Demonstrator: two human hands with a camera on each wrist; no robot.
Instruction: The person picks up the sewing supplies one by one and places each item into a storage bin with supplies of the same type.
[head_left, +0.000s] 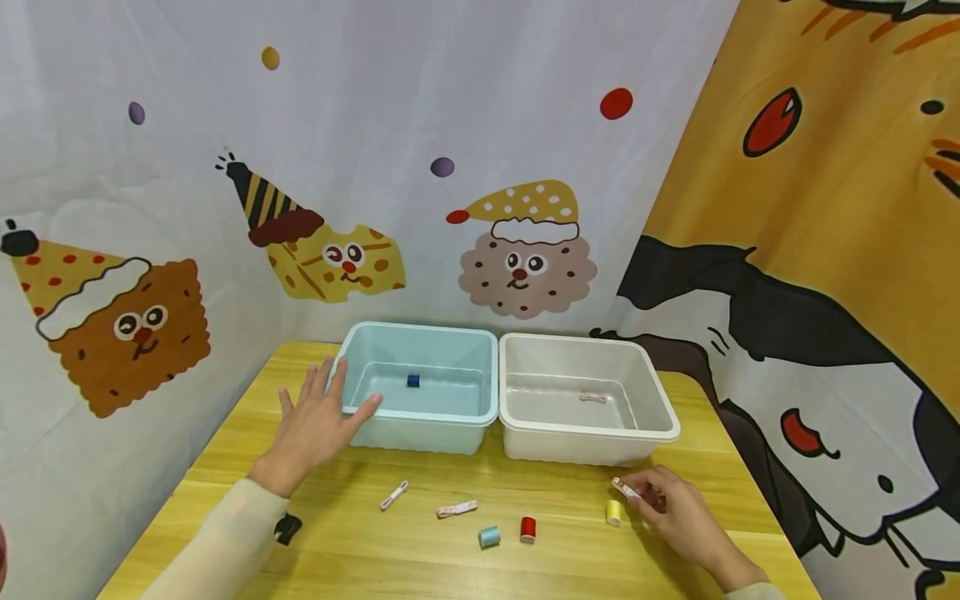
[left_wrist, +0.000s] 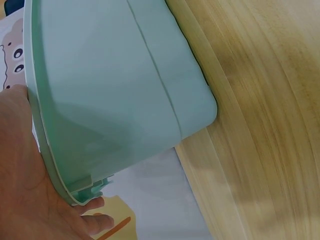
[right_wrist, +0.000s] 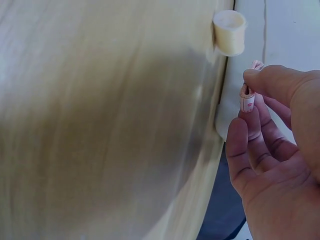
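One yellow spool, seemingly beside tape

No legible text, red mark on folded tape, too small to read

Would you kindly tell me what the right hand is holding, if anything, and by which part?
A folded measuring tape, pinched partway along its length between thumb and fingers.

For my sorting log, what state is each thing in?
Light blue plastic bin: uncovered, holding dark blue thread spool
White plastic bin: uncovered, holding white tape strip
Left hand: spread at blue bin's rim
Right hand: pinching white folded tape strip
Yellow thread spool: on wooden table
Red thread spool: likewise
Light blue thread spool: likewise
Leftmost white tape strip: folded
Neighbouring white tape strip: folded
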